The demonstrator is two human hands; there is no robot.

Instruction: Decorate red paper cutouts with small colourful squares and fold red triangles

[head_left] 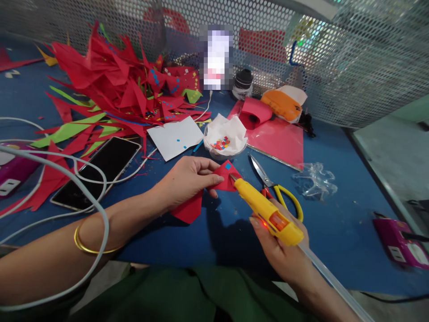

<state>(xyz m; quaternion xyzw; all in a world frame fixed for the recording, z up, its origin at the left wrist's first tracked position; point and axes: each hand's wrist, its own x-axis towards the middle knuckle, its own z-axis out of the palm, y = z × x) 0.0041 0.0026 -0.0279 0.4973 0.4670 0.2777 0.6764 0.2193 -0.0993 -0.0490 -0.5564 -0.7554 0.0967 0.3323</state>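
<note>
Between the thumb and fingers of my left hand (184, 181) is a folded piece of red paper (188, 212), its pointed end turned to the right. One small blue square (228, 166) lies near that point. My right hand (284, 252) is wrapped round a yellow hot glue gun (259, 203) with a red light on its side. The gun's nozzle is at the paper's pointed end, just below the blue square; whether it touches cannot be made out. A clear glue stick (330, 273) runs out of the gun's back. Beyond the paper, a white-lined bowl (214, 127) holds small coloured paper bits.
Yellow-handled scissors (291, 199) lie right of the paper, beside crumpled clear plastic (315, 181). A white card (176, 138), a phone (97, 174) and a heap of red paper cuttings (110, 76) are at left. A white cable (100, 214) loops over my left forearm. Perforated metal mesh (187, 18) stands behind.
</note>
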